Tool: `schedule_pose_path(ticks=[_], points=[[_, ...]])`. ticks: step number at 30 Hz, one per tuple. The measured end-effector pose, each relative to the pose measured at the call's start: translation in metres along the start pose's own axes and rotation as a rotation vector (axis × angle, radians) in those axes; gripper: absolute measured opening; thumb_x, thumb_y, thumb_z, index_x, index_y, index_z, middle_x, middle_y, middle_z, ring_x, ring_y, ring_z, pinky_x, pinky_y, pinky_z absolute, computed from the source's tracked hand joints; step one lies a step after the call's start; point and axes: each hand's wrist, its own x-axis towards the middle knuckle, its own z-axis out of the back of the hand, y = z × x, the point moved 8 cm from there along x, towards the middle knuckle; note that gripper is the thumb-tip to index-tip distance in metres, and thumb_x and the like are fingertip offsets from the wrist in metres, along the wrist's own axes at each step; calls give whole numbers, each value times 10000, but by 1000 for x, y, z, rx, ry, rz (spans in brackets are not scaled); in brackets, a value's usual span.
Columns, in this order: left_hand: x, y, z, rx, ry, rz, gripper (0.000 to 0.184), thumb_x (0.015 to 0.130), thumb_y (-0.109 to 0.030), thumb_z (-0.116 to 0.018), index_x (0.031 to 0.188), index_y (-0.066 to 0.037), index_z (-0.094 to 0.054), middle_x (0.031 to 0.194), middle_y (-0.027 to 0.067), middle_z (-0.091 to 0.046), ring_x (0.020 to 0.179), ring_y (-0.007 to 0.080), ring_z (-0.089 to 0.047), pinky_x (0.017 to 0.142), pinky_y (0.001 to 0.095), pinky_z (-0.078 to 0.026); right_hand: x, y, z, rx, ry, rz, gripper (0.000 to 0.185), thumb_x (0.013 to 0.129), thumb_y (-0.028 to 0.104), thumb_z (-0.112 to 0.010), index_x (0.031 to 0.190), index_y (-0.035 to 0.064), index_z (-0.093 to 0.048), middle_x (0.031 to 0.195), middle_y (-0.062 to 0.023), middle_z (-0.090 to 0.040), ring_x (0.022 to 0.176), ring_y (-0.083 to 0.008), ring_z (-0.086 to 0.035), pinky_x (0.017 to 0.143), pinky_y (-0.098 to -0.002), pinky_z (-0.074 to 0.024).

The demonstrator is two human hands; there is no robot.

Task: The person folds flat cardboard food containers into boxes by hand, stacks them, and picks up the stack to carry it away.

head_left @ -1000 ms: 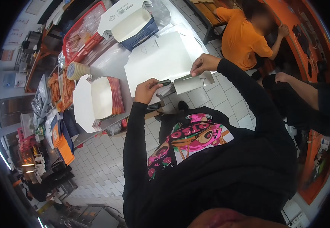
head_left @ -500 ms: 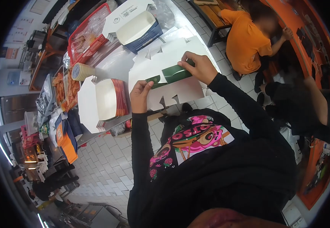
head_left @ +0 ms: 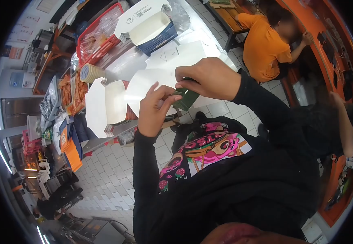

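Note:
A paperboard box blank, green outside and white inside (head_left: 142, 84), is lifted and bent between my hands. My left hand (head_left: 154, 109) pinches its green flap (head_left: 187, 99) between thumb and index finger, the other fingers loosely raised. On the same green part, close to the left fingertips, my right hand (head_left: 213, 79) grips from above with curled fingers, which hide part of the fold. Beneath and behind lie flat white blanks (head_left: 194, 51) on the table. To the left sits a nested stack of red-sided paper food trays (head_left: 115, 102); a blue-sided stack (head_left: 156, 38) stands farther back.
A red basket (head_left: 99, 30) with clear plastic packets stands at the table's far left, near a cream-coloured ribbed stack (head_left: 90, 73). A person in an orange shirt (head_left: 263, 44) crouches at right. Another person's arm (head_left: 343, 122) is at the right edge.
My hands have come closer together, and the green blank has gone from nearly flat to lifted and bent. My right hand has turned over the flap. The crouching person has barely moved.

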Motion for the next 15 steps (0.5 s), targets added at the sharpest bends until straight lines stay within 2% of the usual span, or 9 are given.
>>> schedule_pose_path(ticks=[1,3,4,6,7,8,10,11,15], points=[[-1,4,-3,-93,25,98,123,836,-84,-717,823,-3,-626,832,47,-613,718,141,-604,782,272,-461,-1,1,5,-4,-3,0,217,896,317,-633,948,109,-598,691,-102,-639,655,-322,-634,607,-434,-485],[0,15,3,-205,-26,105,132,839,-69,-716,872,0,-608,779,25,-604,729,117,-600,775,251,-453,-12,10,45,-170,-360,97,314,871,367,-662,1058,118,-627,802,-110,-662,746,-313,-641,645,-420,-497],[-2,19,7,-358,-75,150,196,845,-57,-715,960,-5,-565,741,6,-588,727,96,-586,767,240,-442,-20,11,68,-215,-455,69,430,864,419,-674,1169,120,-621,932,-117,-667,868,-286,-652,724,-391,-513],[-4,22,15,-514,-136,186,278,850,-45,-715,1048,-11,-522,702,-14,-571,726,75,-573,759,228,-431,-30,-15,81,215,-453,-77,480,881,450,-663,1201,95,-610,998,-116,-665,906,-237,-662,788,-344,-516],[-6,30,17,-559,-136,190,321,856,-46,-712,1089,-27,-492,708,-8,-574,723,75,-571,758,225,-425,-34,-28,78,381,-508,-31,437,897,400,-678,1156,55,-609,1006,-84,-663,902,-155,-658,801,-308,-517],[-8,34,18,-604,-135,195,365,861,-47,-709,1129,-43,-462,713,-3,-576,721,76,-570,758,222,-418,-35,-29,69,377,-507,-28,437,897,400,-678,1156,55,-609,1006,-84,-663,902,-155,-658,801,-308,-517],[-9,30,13,-631,-130,221,320,857,-49,-714,1087,-45,-491,715,-7,-575,714,68,-556,758,227,-413,-40,-44,45,912,-555,-143,352,896,297,-703,1096,26,-601,994,-58,-653,900,-110,-644,778,-268,-508],[-10,27,7,-590,-72,233,301,859,-49,-713,1072,-46,-499,718,-10,-573,718,63,-548,751,226,-415,-43,-41,37,788,-553,-193,261,891,211,-711,1035,24,-601,979,-33,-640,901,-86,-624,770,-242,-490],[-13,17,-15,-627,71,279,261,863,-62,-710,1036,-46,-514,722,-20,-565,733,48,-526,723,211,-415,-45,-26,33,680,-601,-222,259,855,209,-739,974,19,-608,870,-43,-608,818,-132,-589,747,-265,-456]])
